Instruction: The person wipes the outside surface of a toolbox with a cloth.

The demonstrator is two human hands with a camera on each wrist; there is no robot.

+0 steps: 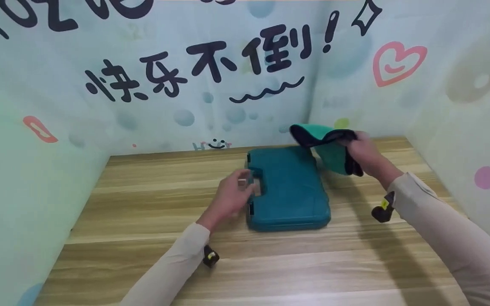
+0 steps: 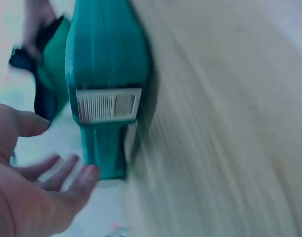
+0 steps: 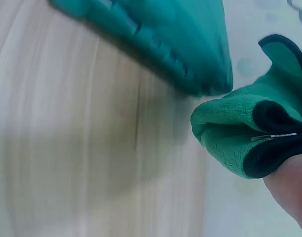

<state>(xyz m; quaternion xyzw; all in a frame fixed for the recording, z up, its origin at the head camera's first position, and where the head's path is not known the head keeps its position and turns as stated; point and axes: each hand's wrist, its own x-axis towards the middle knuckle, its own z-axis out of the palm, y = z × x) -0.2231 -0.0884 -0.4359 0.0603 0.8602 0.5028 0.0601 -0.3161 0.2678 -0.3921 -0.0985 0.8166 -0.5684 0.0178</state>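
A teal plastic case [image 1: 289, 187] lies shut on the wooden table [image 1: 143, 204], its handle side toward the left. My left hand [image 1: 233, 196] hovers just beside that handle, fingers spread and holding nothing; the left wrist view shows the open palm [image 2: 37, 197] near the case [image 2: 106, 64] and its white label [image 2: 108, 105]. My right hand [image 1: 362, 153] grips a green cloth with a dark edge [image 1: 328, 146], lifted above the case's far right corner. In the right wrist view the bunched cloth [image 3: 239, 128] hangs beside the case [image 3: 180, 39].
Printed panels [image 1: 211, 76] wall in the table on the left, back and right. Bare wood [image 1: 296, 267] stretches in front of the case toward me.
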